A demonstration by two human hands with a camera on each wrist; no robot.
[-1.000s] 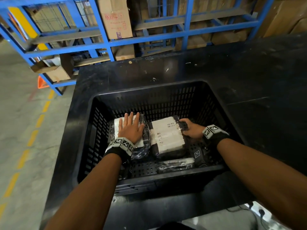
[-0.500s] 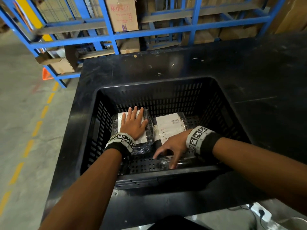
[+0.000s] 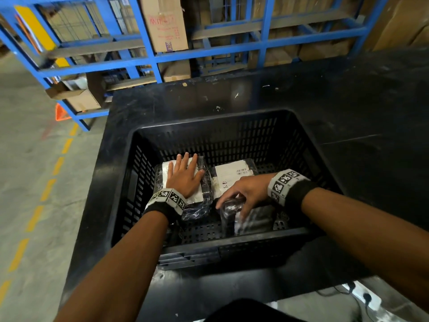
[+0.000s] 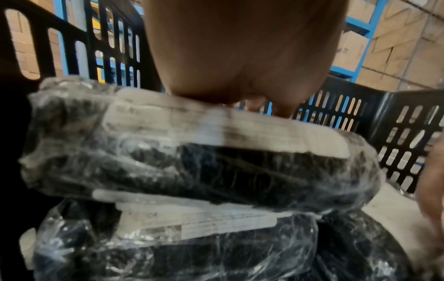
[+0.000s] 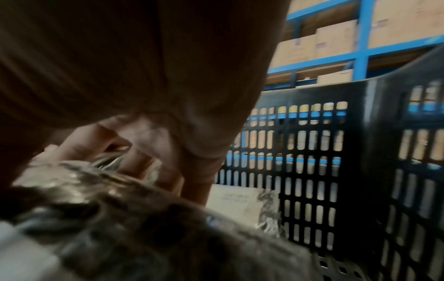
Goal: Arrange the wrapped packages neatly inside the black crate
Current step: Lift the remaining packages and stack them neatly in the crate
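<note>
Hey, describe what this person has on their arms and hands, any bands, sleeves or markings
Both forearms are bare, with no sleeves showing, and both hands are bare, with no gloves. Each wrist carries a black band faced with a pale strip of square black-and-white coded markers: one behind the left hand, one behind the right hand. The wrist views show no rings or cables; they are blurred, so fine detail is unclear.

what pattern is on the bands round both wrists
Black-and-white square code markers printed on pale wristbands over black cuffs, clearest in the head view.
</note>
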